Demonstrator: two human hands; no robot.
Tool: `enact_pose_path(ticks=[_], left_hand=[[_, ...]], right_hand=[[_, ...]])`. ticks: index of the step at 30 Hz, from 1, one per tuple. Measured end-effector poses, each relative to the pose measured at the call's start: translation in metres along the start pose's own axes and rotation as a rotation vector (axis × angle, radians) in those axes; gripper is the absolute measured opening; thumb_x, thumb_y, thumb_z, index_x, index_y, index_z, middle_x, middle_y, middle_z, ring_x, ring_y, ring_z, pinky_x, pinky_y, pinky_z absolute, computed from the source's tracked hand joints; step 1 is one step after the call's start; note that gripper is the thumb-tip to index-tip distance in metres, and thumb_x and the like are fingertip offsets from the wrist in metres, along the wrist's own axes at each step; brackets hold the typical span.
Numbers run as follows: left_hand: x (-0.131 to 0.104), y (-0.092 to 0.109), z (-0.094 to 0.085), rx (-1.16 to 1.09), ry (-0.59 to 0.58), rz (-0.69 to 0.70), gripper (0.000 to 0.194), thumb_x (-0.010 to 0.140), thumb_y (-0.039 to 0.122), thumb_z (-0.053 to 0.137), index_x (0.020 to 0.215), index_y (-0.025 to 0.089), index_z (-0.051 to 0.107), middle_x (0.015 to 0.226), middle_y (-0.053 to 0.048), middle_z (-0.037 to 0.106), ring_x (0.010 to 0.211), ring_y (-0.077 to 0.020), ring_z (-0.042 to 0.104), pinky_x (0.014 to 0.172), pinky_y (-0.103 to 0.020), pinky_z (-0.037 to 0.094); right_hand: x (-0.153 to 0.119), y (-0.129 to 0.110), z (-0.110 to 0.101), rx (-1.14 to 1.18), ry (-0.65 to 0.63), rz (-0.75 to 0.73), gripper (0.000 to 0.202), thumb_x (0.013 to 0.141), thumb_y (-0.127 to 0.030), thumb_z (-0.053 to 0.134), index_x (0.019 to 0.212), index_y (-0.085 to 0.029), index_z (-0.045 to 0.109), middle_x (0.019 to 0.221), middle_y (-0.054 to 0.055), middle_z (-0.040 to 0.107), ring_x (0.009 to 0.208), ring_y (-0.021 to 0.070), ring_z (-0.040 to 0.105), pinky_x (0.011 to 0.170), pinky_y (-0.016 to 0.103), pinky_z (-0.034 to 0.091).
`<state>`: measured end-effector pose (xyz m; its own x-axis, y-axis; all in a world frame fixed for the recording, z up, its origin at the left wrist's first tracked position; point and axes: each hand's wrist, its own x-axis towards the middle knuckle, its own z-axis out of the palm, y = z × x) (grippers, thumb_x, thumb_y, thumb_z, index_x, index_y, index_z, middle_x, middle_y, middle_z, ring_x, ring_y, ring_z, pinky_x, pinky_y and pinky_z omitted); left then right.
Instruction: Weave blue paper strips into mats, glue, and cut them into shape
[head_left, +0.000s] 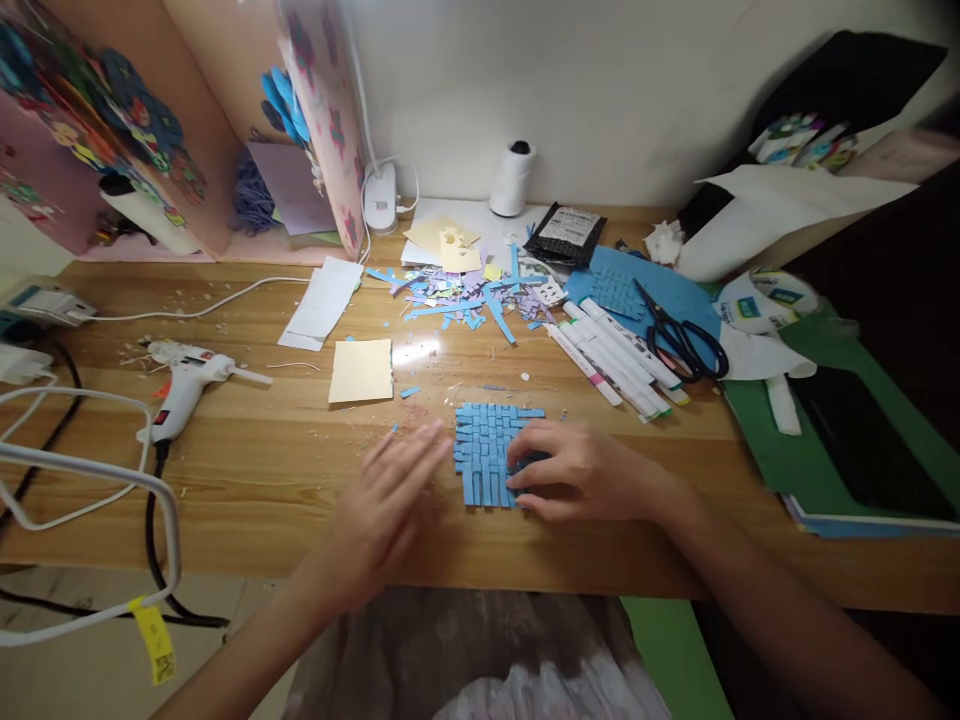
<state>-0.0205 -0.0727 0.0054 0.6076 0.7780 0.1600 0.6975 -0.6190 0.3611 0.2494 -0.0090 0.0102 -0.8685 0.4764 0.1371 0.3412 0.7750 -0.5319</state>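
1. Your woven blue paper mat (487, 440) lies flat on the wooden desk (262, 500), in front of you and between your two hands. Loose strip ends at its near edge point toward your body. Fingers cover part of its right side, so you cannot tell its long axis for certain.
2. Your right hand (581, 470) is the nearer one: its curled fingers rest over the mat's right side. Whether they pinch the paper or only press on it, you cannot tell.
3. Your left hand (401, 480), slightly blurred, is just left of the mat, fingers extended, with nothing visible in its grasp. The mat lies to its right.
4. Beyond your left hand is a cream square card (361, 371); beyond the mat, a heap of paper scraps (465, 290).
5. Farther right you have markers (615, 355) beside black scissors (666, 320); well left, a glue gun (180, 390).
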Motion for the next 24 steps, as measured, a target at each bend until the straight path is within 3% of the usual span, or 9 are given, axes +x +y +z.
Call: enact_pose_path(ticks=[4,8,11,13,15,17,20,22,24], left_hand=[[-0.012,-0.040,-0.011,0.100,0.282,-0.451,0.053,0.093,0.028,0.036,0.141,0.013,0.022,0.149,-0.017,0.016,0.137,-0.0275,0.020,0.108,-0.049,0.026],[-0.026,-0.089,-0.016,0.350,0.400,-0.752,0.065,0.090,0.038,0.038,0.138,-0.003,0.021,0.146,-0.031,0.010,0.135,-0.0418,0.013,0.104,-0.056,0.026],[-0.041,-0.112,-0.028,0.516,0.453,-0.977,0.062,0.088,0.033,0.037,0.131,-0.011,0.028,0.136,-0.038,0.025,0.128,-0.0456,0.027,0.097,-0.058,0.033],[-0.053,-0.119,-0.040,0.551,0.450,-1.055,0.053,0.087,0.030,0.037,0.122,-0.009,0.040,0.121,-0.037,0.043,0.118,-0.0452,0.042,0.088,-0.058,0.039],[-0.065,-0.125,-0.054,0.536,0.408,-1.073,0.042,0.086,0.030,0.037,0.107,-0.002,0.053,0.103,-0.032,0.055,0.104,-0.0434,0.052,0.078,-0.056,0.044],[-0.072,-0.129,-0.068,0.503,0.365,-1.069,0.035,0.085,0.033,0.038,0.092,0.005,0.057,0.093,-0.026,0.058,0.094,-0.0406,0.056,0.073,-0.053,0.046],[-0.074,-0.126,-0.082,0.433,0.358,-1.044,0.029,0.085,0.038,0.040,0.085,0.013,0.054,0.086,-0.016,0.058,0.086,-0.0327,0.058,0.072,-0.044,0.048],[-0.067,-0.105,-0.084,0.344,0.453,-1.019,0.024,0.084,0.039,0.043,0.082,0.016,0.050,0.082,-0.010,0.054,0.080,-0.0270,0.056,0.070,-0.040,0.047],[-0.055,-0.067,-0.077,0.164,0.544,-0.916,0.023,0.084,0.041,0.046,0.079,0.019,0.047,0.080,-0.005,0.051,0.074,-0.0217,0.053,0.066,-0.035,0.046]], right_hand=[[0.000,-0.002,0.000,0.081,0.091,0.079,0.022,0.087,-0.019,0.051,0.102,-0.016,0.067,0.096,0.009,0.065,0.089,0.0167,0.061,0.078,0.030,0.050],[-0.003,0.001,0.006,0.020,0.214,0.142,0.027,0.087,-0.014,0.047,0.108,-0.022,0.063,0.100,0.007,0.066,0.096,0.0178,0.062,0.082,0.032,0.052],[-0.005,0.003,0.011,-0.022,0.230,0.147,0.027,0.086,-0.015,0.048,0.106,-0.025,0.064,0.100,0.006,0.067,0.095,0.0202,0.063,0.080,0.035,0.054],[-0.005,0.001,0.012,-0.025,0.214,0.143,0.028,0.085,-0.015,0.049,0.106,-0.026,0.063,0.098,0.006,0.067,0.091,0.0209,0.064,0.075,0.035,0.055],[-0.004,-0.009,0.012,-0.017,0.213,0.133,0.028,0.083,-0.015,0.052,0.106,-0.027,0.064,0.096,0.005,0.068,0.089,0.0211,0.065,0.074,0.035,0.055],[-0.003,-0.024,0.012,0.010,0.254,0.147,0.027,0.081,-0.014,0.055,0.103,-0.028,0.065,0.092,0.004,0.069,0.086,0.0211,0.065,0.075,0.035,0.053],[0.002,-0.057,0.017,0.161,0.471,0.320,0.019,0.084,-0.019,0.053,0.095,-0.027,0.067,0.080,0.002,0.069,0.075,0.0195,0.065,0.070,0.032,0.052],[0.008,-0.080,0.025,0.370,0.631,0.551,0.020,0.089,-0.026,0.046,0.085,-0.026,0.066,0.065,0.000,0.064,0.063,0.0173,0.062,0.060,0.028,0.050],[0.016,-0.100,0.036,0.629,0.695,0.670,0.023,0.090,-0.033,0.045,0.086,-0.025,0.066,0.064,0.000,0.063,0.064,0.0168,0.062,0.062,0.027,0.051]])
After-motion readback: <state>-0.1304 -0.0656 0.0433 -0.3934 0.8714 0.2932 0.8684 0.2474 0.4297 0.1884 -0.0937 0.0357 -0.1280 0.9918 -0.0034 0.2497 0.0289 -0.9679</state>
